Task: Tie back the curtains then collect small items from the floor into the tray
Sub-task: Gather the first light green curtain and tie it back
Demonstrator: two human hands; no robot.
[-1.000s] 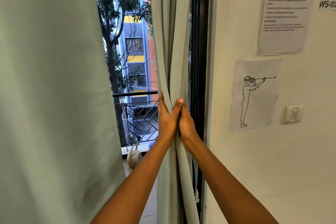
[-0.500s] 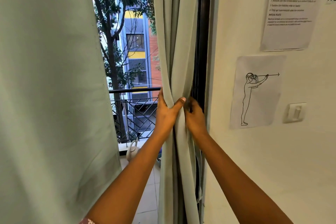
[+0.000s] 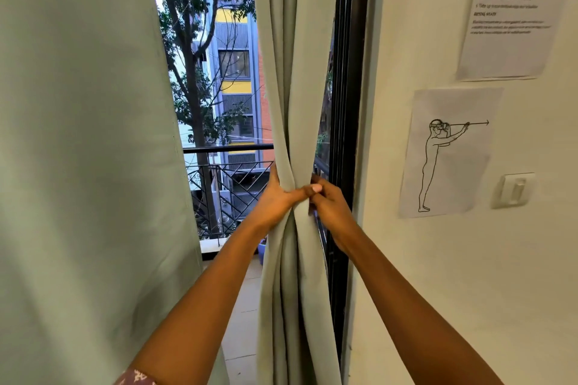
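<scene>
— Two hands meet on the right curtain [image 3: 297, 87], which hangs gathered into a narrow bundle of pale green folds beside the black door frame [image 3: 347, 103]. What is the left doing?

— The left hand [image 3: 276, 198] wraps the bundle from its left side, thumb laid across the front, fingers hidden behind the cloth: clenched on the fabric, pinching it to a waist.

— And the right?

— The right hand [image 3: 328, 205] is pressed to the bundle's right side, fingers curled at the folds just beside the left thumb; whether it grips cloth or something else cannot be told.

— The other panel?

— The left curtain [image 3: 87, 150] hangs loose, filling the left of the head view. Between the panels show a balcony railing [image 3: 228, 162], a tree [image 3: 194, 40] and a building [image 3: 234, 66].

— The wall?

— On the white wall [image 3: 438, 275] to the right: a printed sheet [image 3: 513, 15], a line drawing of a standing figure [image 3: 447, 153], a switch [image 3: 514, 191].
</scene>
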